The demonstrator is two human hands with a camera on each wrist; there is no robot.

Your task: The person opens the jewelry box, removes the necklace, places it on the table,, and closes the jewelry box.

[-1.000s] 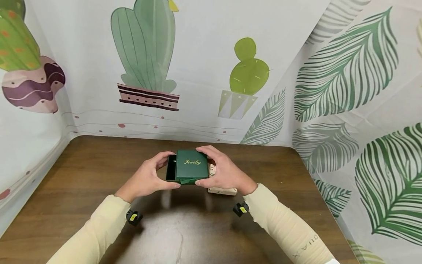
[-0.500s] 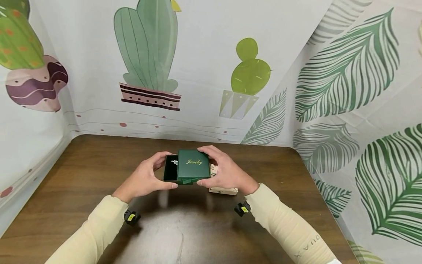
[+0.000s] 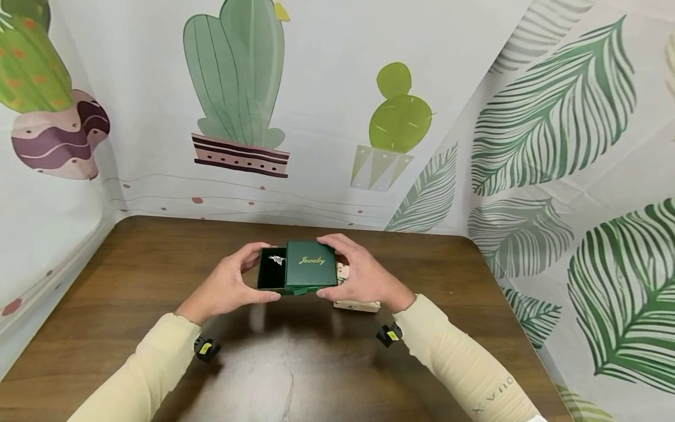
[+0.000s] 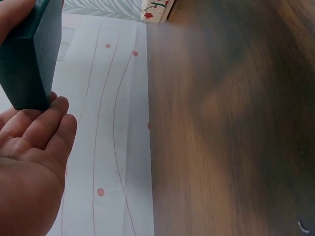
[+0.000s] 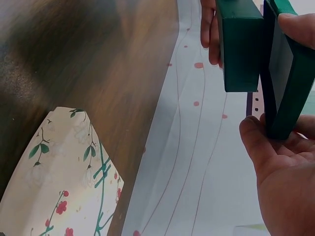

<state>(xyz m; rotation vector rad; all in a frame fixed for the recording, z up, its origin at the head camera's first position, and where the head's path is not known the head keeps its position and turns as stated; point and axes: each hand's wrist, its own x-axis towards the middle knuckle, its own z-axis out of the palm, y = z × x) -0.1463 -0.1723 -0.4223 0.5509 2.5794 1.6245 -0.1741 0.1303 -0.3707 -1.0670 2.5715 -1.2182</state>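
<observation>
A dark green jewelry box is held above the table in two parts. My right hand (image 3: 364,272) grips the square lid (image 3: 311,264), lettered "Jewelry" in gold, thumb at the near edge and fingers at the far edge. My left hand (image 3: 224,287) holds the black-lined box base (image 3: 270,278) the same way from the left. A silver piece of jewelry (image 3: 276,259) lies in the base; its right end reaches the lid's edge. The lid overlaps the base's right side from above. In the right wrist view a narrow gap shows between lid (image 5: 293,83) and base (image 5: 241,54).
A cream floral-patterned box (image 3: 355,305) stands on the brown wooden table (image 3: 432,264), partly behind my right hand. A white cloth backdrop (image 3: 327,117) with cactus and leaf prints rises behind the table. Black wrist cameras sit at both cuffs.
The base has slid left out from under the lid with my left hand, while the lid has shifted slightly right. More of the lining and the silver jewelry now shows.
</observation>
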